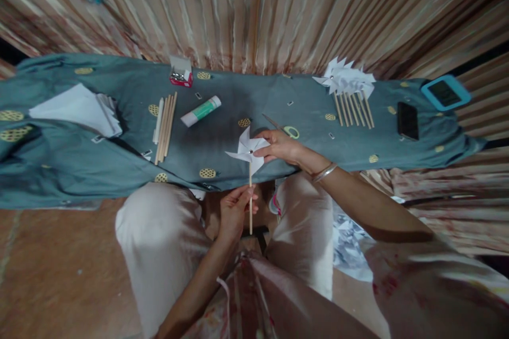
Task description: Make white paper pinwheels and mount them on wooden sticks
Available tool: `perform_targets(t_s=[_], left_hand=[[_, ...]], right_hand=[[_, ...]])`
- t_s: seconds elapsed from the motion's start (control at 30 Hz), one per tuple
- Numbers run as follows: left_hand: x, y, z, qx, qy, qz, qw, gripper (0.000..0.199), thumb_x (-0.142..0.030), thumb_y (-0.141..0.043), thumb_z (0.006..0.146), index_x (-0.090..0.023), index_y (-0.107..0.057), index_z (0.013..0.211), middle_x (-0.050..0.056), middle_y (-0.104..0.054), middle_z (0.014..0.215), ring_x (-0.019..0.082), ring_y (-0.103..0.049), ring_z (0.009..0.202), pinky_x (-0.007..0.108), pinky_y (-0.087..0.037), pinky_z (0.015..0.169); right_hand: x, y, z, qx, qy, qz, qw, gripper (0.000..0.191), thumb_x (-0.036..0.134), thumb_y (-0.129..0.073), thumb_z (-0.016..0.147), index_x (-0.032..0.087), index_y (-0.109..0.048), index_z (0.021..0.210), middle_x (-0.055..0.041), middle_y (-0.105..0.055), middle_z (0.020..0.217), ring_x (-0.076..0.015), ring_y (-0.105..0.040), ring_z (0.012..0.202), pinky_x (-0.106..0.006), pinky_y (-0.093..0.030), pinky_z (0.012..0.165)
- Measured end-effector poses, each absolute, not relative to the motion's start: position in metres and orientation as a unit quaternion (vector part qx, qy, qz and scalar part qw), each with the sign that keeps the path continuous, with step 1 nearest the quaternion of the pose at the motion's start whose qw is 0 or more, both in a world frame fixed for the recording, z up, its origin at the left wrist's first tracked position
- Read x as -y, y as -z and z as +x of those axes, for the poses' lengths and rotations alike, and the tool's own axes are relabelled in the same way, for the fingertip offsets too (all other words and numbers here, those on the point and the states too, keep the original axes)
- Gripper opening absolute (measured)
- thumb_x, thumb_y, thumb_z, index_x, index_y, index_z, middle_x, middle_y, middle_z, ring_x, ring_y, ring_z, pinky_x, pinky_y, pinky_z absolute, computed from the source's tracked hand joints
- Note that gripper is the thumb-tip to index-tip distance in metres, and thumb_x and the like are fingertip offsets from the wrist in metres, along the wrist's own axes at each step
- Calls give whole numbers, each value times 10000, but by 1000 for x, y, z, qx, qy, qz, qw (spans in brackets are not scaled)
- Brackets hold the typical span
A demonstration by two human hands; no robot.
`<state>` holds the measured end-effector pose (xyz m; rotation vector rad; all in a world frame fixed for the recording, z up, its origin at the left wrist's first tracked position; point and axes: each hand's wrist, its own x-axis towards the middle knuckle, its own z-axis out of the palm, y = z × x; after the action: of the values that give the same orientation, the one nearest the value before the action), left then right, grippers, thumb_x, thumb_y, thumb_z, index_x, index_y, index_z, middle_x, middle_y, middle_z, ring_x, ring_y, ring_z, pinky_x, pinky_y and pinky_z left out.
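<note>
A white paper pinwheel (247, 146) on a thin wooden stick (251, 212) is in front of me at the near edge of the table. My left hand (235, 206) pinches the stick below the paper blades, the stick's lower end hanging past my fingers. At the blades' right side, my right hand (278, 145) has its thumb and fingers closed on the paper close to the dark pin at the centre. Just behind my right hand lies a pair of scissors (292, 131) with pale green handles.
Finished pinwheels (345, 80) lie at the back right, beside a black phone (407, 121) and a blue-framed device (446, 92). Leftward are a glue stick (201, 111), loose wooden sticks (167, 127), a small red box of pins (181, 73) and stacked white paper (75, 108) on the teal cloth (302, 161).
</note>
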<state>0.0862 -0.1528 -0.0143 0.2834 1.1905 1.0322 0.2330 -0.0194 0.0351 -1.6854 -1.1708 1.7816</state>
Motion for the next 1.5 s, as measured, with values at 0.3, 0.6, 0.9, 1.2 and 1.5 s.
perform_targets(t_s=[0.3, 0.6, 0.9, 1.2, 1.5], left_hand=[[136, 2, 82, -523, -489, 144, 684, 441, -439, -894, 479, -143, -762, 779, -10, -680, 576, 74, -527, 398, 205, -445, 420], [117, -24, 69, -499, -496, 165, 691, 378, -407, -885, 548, -137, -760, 782, -10, -664, 601, 57, -506, 411, 194, -427, 435], [60, -45, 82, -465, -454, 209, 731, 410, -390, -914, 482, -138, -776, 775, 13, -699, 693, 64, -563, 477, 188, -471, 470], [32, -29, 105, -461, -438, 231, 737, 440, -411, -935, 429, -132, -791, 737, 15, -680, 660, 76, -551, 593, 196, -499, 589], [34, -14, 93, -504, -436, 256, 700, 382, -403, -925, 471, -172, -807, 751, 30, -724, 697, 96, -538, 610, 229, -442, 627]], right_hand=[[17, -47, 228, 478, -607, -575, 269, 385, 273, -857, 657, 175, -665, 976, -6, -724, 820, -156, -692, 727, -250, -580, 602], [-17, -36, 232, 422, -586, -535, 439, 333, 506, -584, 894, 182, -653, 922, -73, -732, 936, -156, -699, 820, -264, -552, 771], [-47, -29, 258, 377, -576, -512, 514, 513, 696, -568, 810, 213, -627, 975, -99, -747, 998, -239, -701, 1026, -334, -588, 819], [-56, -36, 281, 370, -535, -524, 549, 542, 706, -558, 826, 202, -698, 969, -68, -752, 822, -218, -718, 906, -329, -589, 782], [-54, -27, 275, 354, -560, -460, 591, 368, 526, -890, 550, 218, -705, 628, 32, -668, 580, -100, -555, 506, -233, -468, 499]])
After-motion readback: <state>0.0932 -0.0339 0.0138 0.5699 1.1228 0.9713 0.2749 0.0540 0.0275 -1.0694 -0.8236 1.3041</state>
